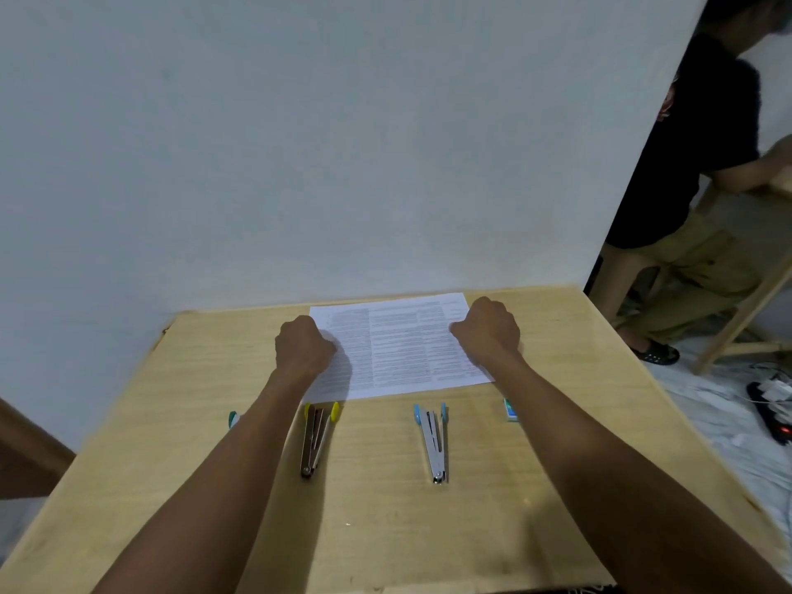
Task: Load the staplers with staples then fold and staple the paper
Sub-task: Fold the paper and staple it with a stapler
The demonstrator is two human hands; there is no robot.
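Observation:
A printed sheet of paper [398, 345] lies flat at the far side of the wooden table [171, 465]. My left hand [302, 345] has curled fingers and holds the sheet's left edge. At the right edge, my right hand [488, 330] grips the sheet the same way. Nearer to me, a yellow-capped stapler [316, 439] and a blue-capped stapler [435, 443] lie swung open. A green-capped stapler [233, 418] peeks out from behind my left forearm, mostly hidden. A small box of staples [511, 410] sits to the right of the blue stapler.
A pale wall [300, 143] stands right behind the table's far edge. Beyond the table's right side a person in a black shirt [685, 165] sits by a wooden frame [745, 319]. A power strip with cables [771, 405] lies on the floor there.

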